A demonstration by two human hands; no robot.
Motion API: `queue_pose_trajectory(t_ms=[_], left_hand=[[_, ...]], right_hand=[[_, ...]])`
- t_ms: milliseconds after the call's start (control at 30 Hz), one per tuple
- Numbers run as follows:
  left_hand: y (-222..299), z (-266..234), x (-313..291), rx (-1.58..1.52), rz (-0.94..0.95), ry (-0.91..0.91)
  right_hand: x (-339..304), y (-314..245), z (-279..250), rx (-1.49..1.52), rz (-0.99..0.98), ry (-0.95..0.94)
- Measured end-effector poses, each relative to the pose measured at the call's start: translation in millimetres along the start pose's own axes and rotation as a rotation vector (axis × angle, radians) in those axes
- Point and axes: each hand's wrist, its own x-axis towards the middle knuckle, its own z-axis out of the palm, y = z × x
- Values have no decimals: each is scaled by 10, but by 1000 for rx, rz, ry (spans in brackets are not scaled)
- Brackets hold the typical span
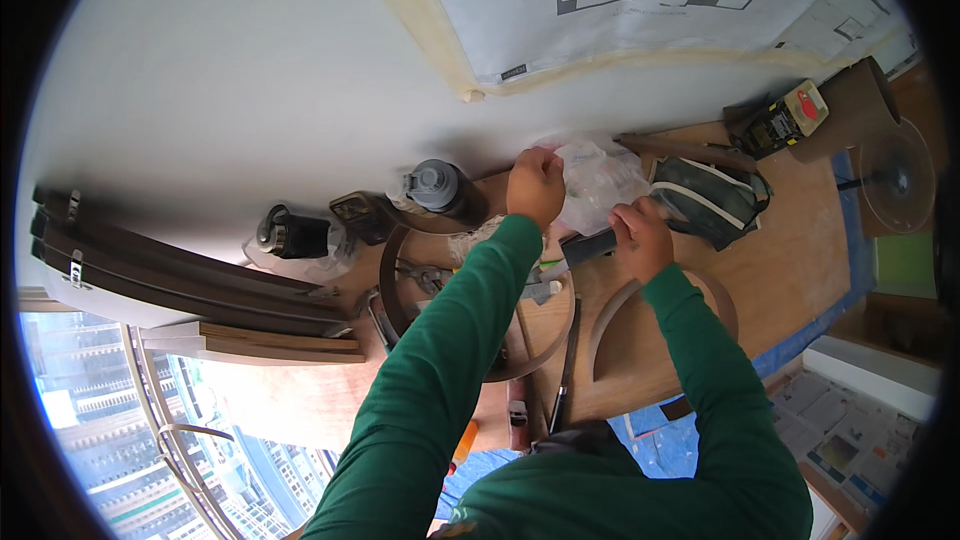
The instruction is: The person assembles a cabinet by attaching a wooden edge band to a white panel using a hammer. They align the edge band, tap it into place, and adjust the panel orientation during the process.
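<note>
A crinkled clear plastic bag (598,185) sits at the back of the wooden table, between my two hands. My left hand (537,186) is closed at the bag's left edge, with its fingertips partly hidden. At the bag's lower right, my right hand (643,240) pinches its edge between thumb and fingers. Just below the bag, beside my right hand, lies a dark flat block (588,248). Right of the bag rests a dark green pouch (705,202) with pale trim. Thin curved brown strips (612,325) stand on the table under my forearms.
A grey-lidded bottle (436,186), a black bottle (295,235) and a phone-like dark case (362,217) line the wall. Long curved brown panels (180,265) lean at left. A cylinder (848,110) and clear disc (897,172) stand at right. Plan drawings (640,15) hang above.
</note>
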Motion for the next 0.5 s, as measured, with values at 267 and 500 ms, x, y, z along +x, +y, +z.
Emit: queue_pose_trajectory(t_ms=[267, 500], left_hand=[[409, 85, -335, -607, 191, -215], [546, -33, -696, -207, 280, -90]], right_hand=[[175, 18, -45, -157, -108, -176], [662, 765, 737, 69, 91, -202]])
